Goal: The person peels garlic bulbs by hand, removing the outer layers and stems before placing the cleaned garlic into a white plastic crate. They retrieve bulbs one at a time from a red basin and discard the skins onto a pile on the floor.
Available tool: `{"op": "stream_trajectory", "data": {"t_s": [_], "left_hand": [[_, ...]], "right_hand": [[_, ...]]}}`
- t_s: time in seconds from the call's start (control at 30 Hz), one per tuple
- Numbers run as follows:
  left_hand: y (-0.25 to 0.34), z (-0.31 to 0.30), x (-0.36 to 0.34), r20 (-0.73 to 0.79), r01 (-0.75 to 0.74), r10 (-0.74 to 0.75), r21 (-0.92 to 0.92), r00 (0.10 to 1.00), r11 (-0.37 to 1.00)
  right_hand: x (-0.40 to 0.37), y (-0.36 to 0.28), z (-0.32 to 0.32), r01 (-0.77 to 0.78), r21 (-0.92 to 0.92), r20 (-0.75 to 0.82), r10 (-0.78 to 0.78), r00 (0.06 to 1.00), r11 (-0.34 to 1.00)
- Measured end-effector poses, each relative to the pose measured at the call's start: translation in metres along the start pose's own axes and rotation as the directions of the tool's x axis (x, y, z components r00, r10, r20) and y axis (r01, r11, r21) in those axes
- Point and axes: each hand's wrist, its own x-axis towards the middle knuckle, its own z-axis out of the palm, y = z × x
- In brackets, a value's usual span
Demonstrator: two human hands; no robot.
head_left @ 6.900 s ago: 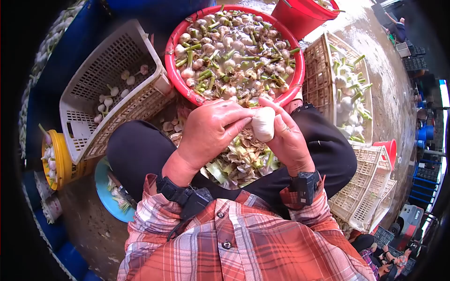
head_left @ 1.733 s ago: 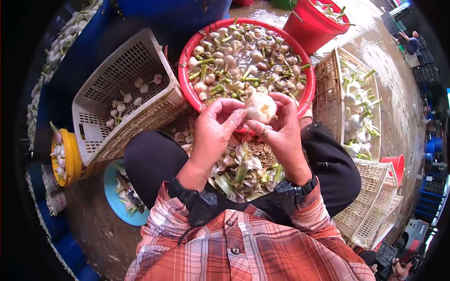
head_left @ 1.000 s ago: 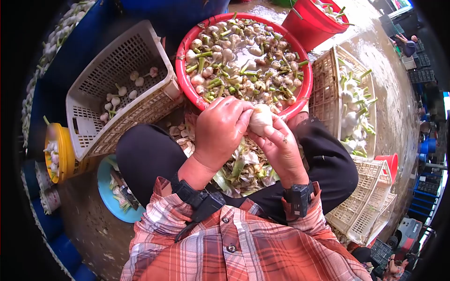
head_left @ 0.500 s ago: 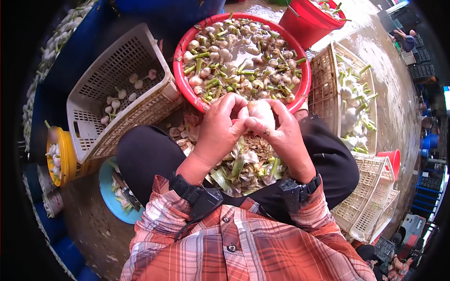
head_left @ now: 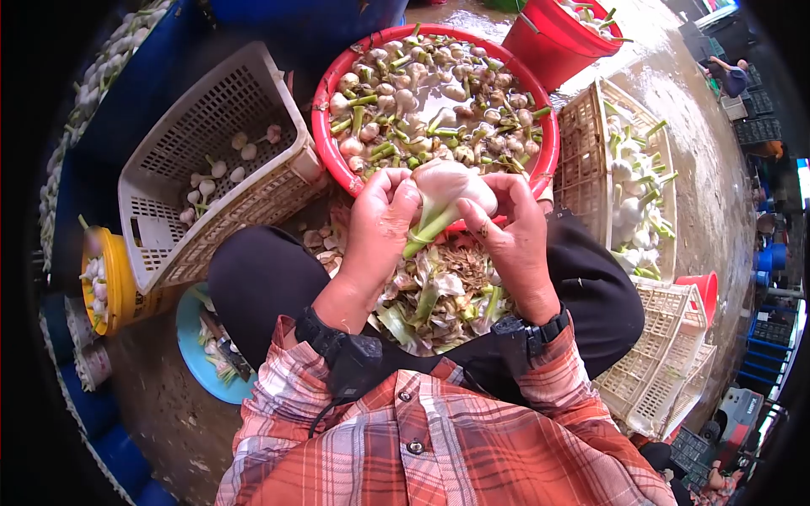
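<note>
Between my hands is a large white garlic bulb [head_left: 447, 184], its green stem pointing down and to the left. My left hand [head_left: 384, 221] pinches it from the left side. On the right, my right hand [head_left: 510, 232] grips the bulb with thumb and fingers. Just beyond them stands a round red basin [head_left: 553, 143] full of small garlic bulbs in water. Below the hands, between my legs, lies a pile of peeled skins and stem pieces [head_left: 439, 295].
At left are a white crate [head_left: 245, 198] with a few bulbs, a yellow bucket [head_left: 126, 282] and a blue basin [head_left: 192, 346] holding a knife. At right stand a garlic-filled crate [head_left: 582, 152], a red bucket [head_left: 553, 42] and stacked crates [head_left: 654, 346]. People are far right.
The garlic bulb has turned, so its green stem now shows pointing down-left. My left hand has shifted slightly left, and both hands have changed their hold on the bulb.
</note>
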Motion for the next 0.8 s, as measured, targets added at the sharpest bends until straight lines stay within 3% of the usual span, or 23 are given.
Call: {"op": "stream_trajectory", "data": {"t_s": [0.07,0.13,0.2,0.23,0.27,0.3,0.37,0.4,0.43,0.47,0.5,0.53,0.57,0.6,0.67,0.73,0.8], "left_hand": [[-0.002,-0.002,0.005,-0.058,0.066,-0.078,-0.193,0.995,0.979],[0.008,0.002,0.005,-0.088,0.078,-0.106,-0.274,0.99,0.959],[0.016,0.006,0.006,-0.146,0.091,-0.151,-0.353,0.978,0.931],[0.02,0.004,0.005,-0.126,0.076,-0.136,-0.397,0.983,0.915],[0.016,-0.008,0.01,-0.194,0.061,-0.119,-0.281,0.974,0.958],[0.019,-0.016,0.012,-0.218,0.008,-0.074,-0.29,0.973,0.957],[0.023,-0.023,0.013,-0.23,-0.061,0.003,-0.249,0.973,0.967],[0.028,-0.025,0.01,-0.171,-0.016,0.002,-0.08,0.985,0.997],[0.031,-0.024,0.007,-0.01,-0.008,0.011,0.253,1.0,0.968],[0.032,-0.023,0.004,0.142,-0.054,-0.031,0.555,0.989,0.83],[0.031,-0.017,-0.003,0.241,-0.053,-0.183,0.727,0.953,0.685],[0.025,-0.008,-0.013,0.217,0.104,-0.299,0.623,0.929,0.776],[0.018,0.0,-0.013,0.264,-0.052,-0.116,0.555,0.958,0.83],[0.013,0.006,-0.013,0.293,-0.209,0.069,0.481,0.954,0.852],[0.036,0.021,-0.007,0.35,-0.366,0.219,0.44,0.911,0.82],[0.042,0.022,-0.006,0.388,-0.319,0.156,0.403,0.908,0.858],[0.032,0.019,-0.008,0.291,-0.115,0.086,0.085,0.953,0.99]], "right_hand": [[0.002,0.016,0.002,0.051,0.066,0.02,-0.053,0.998,0.996],[0.0,0.021,0.006,0.033,0.458,0.058,-0.067,0.996,0.889],[-0.001,0.028,0.008,0.03,0.457,0.057,-0.063,0.996,0.889],[-0.003,0.033,0.007,-0.011,0.547,0.078,-0.038,0.996,0.837],[-0.004,0.036,0.006,-0.05,0.63,0.1,-0.017,0.995,0.775],[-0.006,0.035,0.001,-0.111,0.662,0.09,0.069,0.994,0.741],[-0.006,0.035,-0.006,-0.155,0.815,0.121,0.098,0.988,0.559],[-0.005,0.05,-0.01,-0.161,0.859,0.108,0.135,0.985,0.486],[-0.005,0.056,-0.014,-0.195,0.88,0.134,0.168,0.977,0.433],[-0.006,0.06,-0.019,-0.189,0.88,0.125,0.171,0.977,0.436],[-0.007,0.059,-0.022,-0.2,0.85,0.114,0.201,0.973,0.487],[-0.006,0.057,-0.024,-0.213,0.817,0.103,0.227,0.968,0.536],[-0.009,0.054,-0.024,-0.16,0.762,0.053,0.185,0.981,0.628],[-0.012,0.045,-0.024,-0.162,0.761,0.056,0.185,0.981,0.628],[-0.016,0.025,-0.021,-0.175,0.372,0.014,0.182,0.983,0.912],[-0.013,0.024,-0.014,-0.12,0.327,-0.045,0.142,0.989,0.937],[-0.008,0.027,-0.015,-0.12,0.289,-0.101,0.155,0.983,0.95]]}}
